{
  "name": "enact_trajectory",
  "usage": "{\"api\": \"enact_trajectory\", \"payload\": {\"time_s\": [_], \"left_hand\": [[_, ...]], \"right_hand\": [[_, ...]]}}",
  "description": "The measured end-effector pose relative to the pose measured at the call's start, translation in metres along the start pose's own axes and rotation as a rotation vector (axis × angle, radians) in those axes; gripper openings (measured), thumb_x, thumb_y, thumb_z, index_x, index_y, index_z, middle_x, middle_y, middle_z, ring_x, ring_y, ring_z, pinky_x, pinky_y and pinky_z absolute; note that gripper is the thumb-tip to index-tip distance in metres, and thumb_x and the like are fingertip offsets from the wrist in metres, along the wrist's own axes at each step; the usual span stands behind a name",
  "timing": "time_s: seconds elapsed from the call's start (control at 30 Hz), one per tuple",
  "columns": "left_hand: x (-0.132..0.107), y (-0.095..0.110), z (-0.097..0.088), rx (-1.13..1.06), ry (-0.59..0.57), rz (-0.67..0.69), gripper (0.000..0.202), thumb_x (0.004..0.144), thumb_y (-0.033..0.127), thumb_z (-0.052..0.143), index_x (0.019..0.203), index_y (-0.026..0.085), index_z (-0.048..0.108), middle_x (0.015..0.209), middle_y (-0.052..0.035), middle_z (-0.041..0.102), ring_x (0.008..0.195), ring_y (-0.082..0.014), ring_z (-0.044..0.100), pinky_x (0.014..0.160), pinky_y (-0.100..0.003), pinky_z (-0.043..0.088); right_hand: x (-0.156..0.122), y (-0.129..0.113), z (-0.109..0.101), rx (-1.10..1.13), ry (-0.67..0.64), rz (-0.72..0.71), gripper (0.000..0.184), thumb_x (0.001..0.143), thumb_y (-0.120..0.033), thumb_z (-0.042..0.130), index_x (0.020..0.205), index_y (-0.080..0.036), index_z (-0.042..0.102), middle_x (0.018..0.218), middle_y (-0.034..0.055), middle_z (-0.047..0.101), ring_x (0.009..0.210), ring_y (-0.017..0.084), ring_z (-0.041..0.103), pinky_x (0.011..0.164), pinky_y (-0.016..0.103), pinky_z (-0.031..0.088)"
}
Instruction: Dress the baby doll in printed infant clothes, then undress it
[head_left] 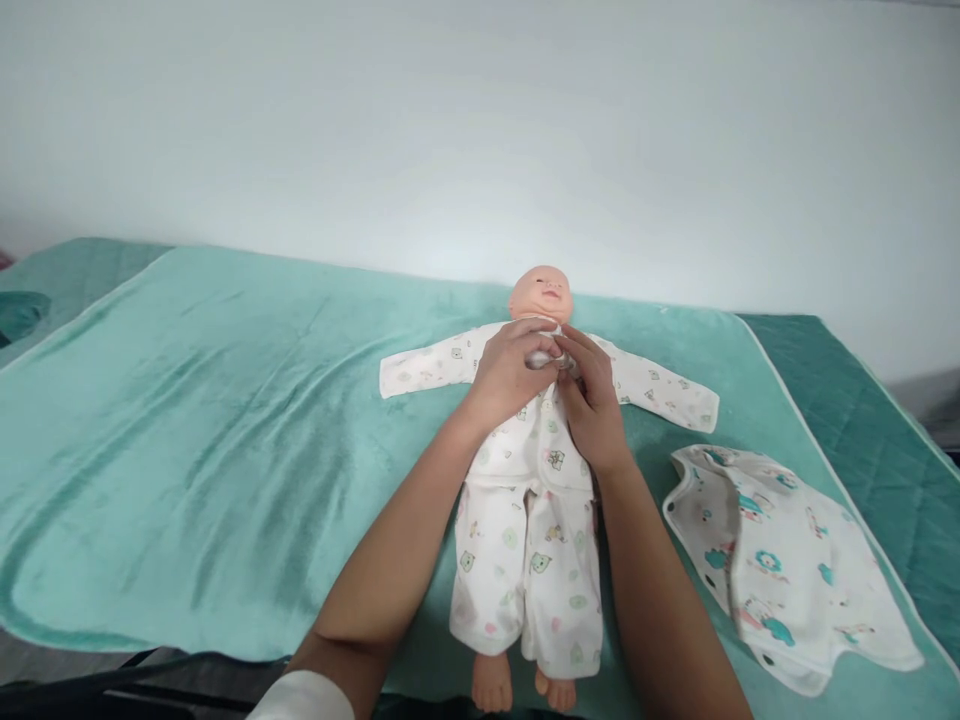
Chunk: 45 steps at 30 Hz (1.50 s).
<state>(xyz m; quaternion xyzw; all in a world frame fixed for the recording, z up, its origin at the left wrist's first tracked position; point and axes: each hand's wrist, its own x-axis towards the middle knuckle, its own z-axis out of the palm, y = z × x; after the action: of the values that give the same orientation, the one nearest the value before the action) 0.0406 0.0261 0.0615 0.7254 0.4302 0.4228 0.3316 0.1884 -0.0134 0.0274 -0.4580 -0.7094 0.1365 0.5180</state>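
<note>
A baby doll (pixel 541 290) lies on its back with its head toward the wall. It wears a white printed long-sleeved top (pixel 501 448) and matching trousers (pixel 491 560), with bare feet showing below the cuffs. My left hand (pixel 514 365) and my right hand (pixel 592 385) meet at the upper chest, just under the doll's chin. Fingers of both hands pinch the top's front edges near the neck. The exact spot under the fingertips is partly hidden. Both sleeves stretch out sideways, and no doll hands show at the cuffs.
A white printed cloth (pixel 787 560) with snaps along its edge lies folded at the right. Beneath everything is a light green blanket (pixel 187 450), over a darker quilted cover (pixel 870 430). A pale wall (pixel 450 130) rises behind the bed.
</note>
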Motion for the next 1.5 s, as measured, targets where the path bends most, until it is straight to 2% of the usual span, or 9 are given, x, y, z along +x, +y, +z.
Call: {"api": "enact_trajectory", "payload": {"time_s": [0.17,0.3,0.4,0.57,0.77,1.23,1.33,1.43,1.5], "left_hand": [[-0.005,0.005,-0.001,0.075,-0.092,0.127,0.020,0.092,0.023,0.055,0.089,0.025,0.075,0.134,-0.0015,0.065,0.133,-0.0215,0.053,0.118,-0.043,0.039],[-0.018,0.003,-0.010,0.023,-0.078,0.055,0.020,0.095,0.030,0.054,0.095,0.025,0.074,0.138,-0.0034,0.063,0.135,-0.0215,0.052,0.119,-0.043,0.038],[-0.029,0.001,-0.019,0.069,-0.163,0.089,0.018,0.095,0.035,0.058,0.093,0.025,0.073,0.146,-0.0024,0.056,0.144,-0.0230,0.043,0.124,-0.047,0.031],[-0.035,-0.006,-0.034,0.106,-0.360,0.183,0.014,0.093,0.037,0.062,0.095,0.026,0.071,0.157,0.0003,0.045,0.154,-0.0232,0.024,0.128,-0.050,0.019],[-0.032,-0.014,-0.041,0.053,-0.437,0.197,0.016,0.094,0.036,0.061,0.102,0.027,0.072,0.160,-0.0001,0.042,0.156,-0.0235,0.021,0.129,-0.051,0.018],[-0.033,-0.008,-0.027,0.029,-0.231,0.176,0.016,0.088,0.035,0.070,0.079,0.023,0.064,0.144,-0.0017,0.058,0.145,-0.0234,0.040,0.124,-0.047,0.028],[-0.032,-0.014,-0.031,-0.161,-0.166,0.100,0.018,0.090,0.033,0.065,0.078,0.021,0.060,0.142,-0.0050,0.059,0.139,-0.0229,0.049,0.118,-0.045,0.037],[-0.030,-0.025,-0.038,-0.329,0.042,-0.014,0.021,0.093,0.037,0.057,0.080,0.020,0.056,0.139,-0.0078,0.060,0.130,-0.0220,0.057,0.110,-0.042,0.046],[-0.029,-0.027,-0.038,-0.351,0.171,-0.051,0.022,0.096,0.039,0.053,0.084,0.021,0.055,0.135,-0.0083,0.062,0.125,-0.0207,0.060,0.106,-0.040,0.048]], "right_hand": [[-0.001,0.002,-0.006,0.031,-0.020,0.132,0.028,0.097,-0.025,0.050,0.123,-0.027,0.062,0.148,0.0081,0.050,0.141,0.024,0.041,0.114,0.050,0.039],[-0.002,0.003,-0.012,0.080,0.096,0.172,0.013,0.093,-0.023,0.053,0.101,-0.025,0.063,0.137,0.0084,0.057,0.131,0.024,0.051,0.110,0.047,0.044],[-0.002,0.001,-0.016,0.121,0.142,0.137,0.011,0.093,-0.020,0.051,0.096,-0.025,0.061,0.133,0.0067,0.060,0.128,0.024,0.054,0.111,0.049,0.042],[-0.001,-0.009,-0.018,0.075,-0.049,-0.059,0.010,0.093,-0.019,0.053,0.094,-0.026,0.060,0.130,0.0054,0.062,0.137,0.024,0.045,0.117,0.051,0.035],[0.001,-0.012,-0.021,0.020,-0.230,-0.059,0.014,0.097,-0.029,0.057,0.085,-0.024,0.062,0.144,0.0057,0.053,0.144,0.026,0.036,0.120,0.051,0.029],[-0.003,-0.014,-0.014,0.201,-0.144,0.089,0.026,0.096,-0.041,0.056,0.077,-0.025,0.064,0.140,0.0006,0.060,0.139,0.027,0.044,0.119,0.053,0.033],[-0.004,-0.009,-0.013,0.338,0.053,0.280,0.029,0.096,-0.048,0.053,0.093,-0.024,0.068,0.135,0.0048,0.062,0.124,0.028,0.057,0.108,0.050,0.045],[-0.004,0.004,-0.019,0.410,0.299,0.472,0.045,0.095,-0.053,0.046,0.113,-0.018,0.068,0.122,0.0095,0.067,0.110,0.027,0.064,0.095,0.046,0.052],[-0.003,0.019,-0.029,0.407,0.453,0.590,0.049,0.093,-0.053,0.046,0.112,-0.014,0.069,0.113,0.0115,0.068,0.104,0.026,0.065,0.092,0.044,0.053]]}}
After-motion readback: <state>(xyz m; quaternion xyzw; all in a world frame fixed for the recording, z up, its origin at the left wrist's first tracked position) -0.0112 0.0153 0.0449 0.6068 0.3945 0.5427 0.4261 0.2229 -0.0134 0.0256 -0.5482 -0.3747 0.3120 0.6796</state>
